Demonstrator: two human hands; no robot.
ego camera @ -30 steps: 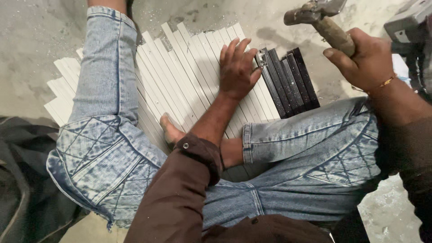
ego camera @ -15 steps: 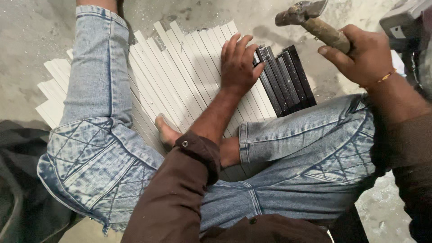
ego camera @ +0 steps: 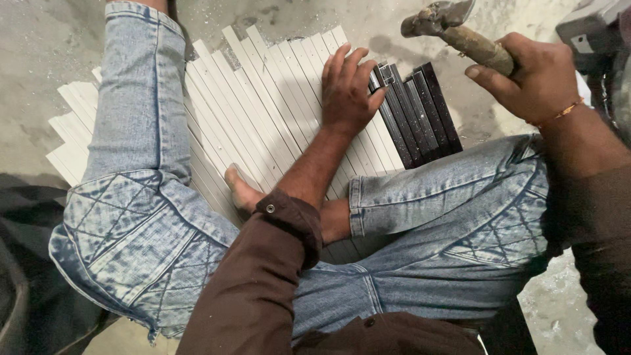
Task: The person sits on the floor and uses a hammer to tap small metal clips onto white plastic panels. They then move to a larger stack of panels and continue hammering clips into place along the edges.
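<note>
Both hands are at work over a row of slats on the concrete floor (ego camera: 39, 39). Furthest left, the person's denim-clad leg (ego camera: 131, 131) stretches across the white slats (ego camera: 263, 105), which lie side by side on the ground, and a bare foot (ego camera: 240, 192) rests on them. Next comes the left hand (ego camera: 345, 89), spread open and pressed flat, palm down, on the slats where white meets dark; it grips nothing, its fingertips touching the top ends of the nearest dark slats (ego camera: 417, 112). Further right, the right hand (ego camera: 532, 75) is closed firmly around the wooden handle of a hammer (ego camera: 453, 26), raised with its metal head above and just beyond the dark slats. The step in hand looks like a steadying hold before a strike. A blow would call for a controlled swing landing well away from the spread fingers.
</note>
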